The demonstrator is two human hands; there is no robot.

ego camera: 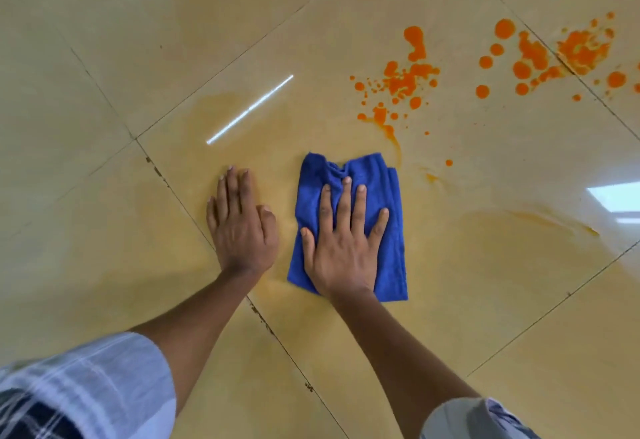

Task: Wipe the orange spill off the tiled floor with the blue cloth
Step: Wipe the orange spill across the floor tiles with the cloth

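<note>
Under the right hand [341,248], blue cloth [389,216] lies partly hidden.

right hand [341,244] presses blue cloth [391,230] flat beside orange spill [405,81].

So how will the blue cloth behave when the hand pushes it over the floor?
The cloth looks soft and floppy: it bunches ahead of the right hand. On the glossy floor it probably slides easily. It may smear the spill rather than lift it at once.
</note>
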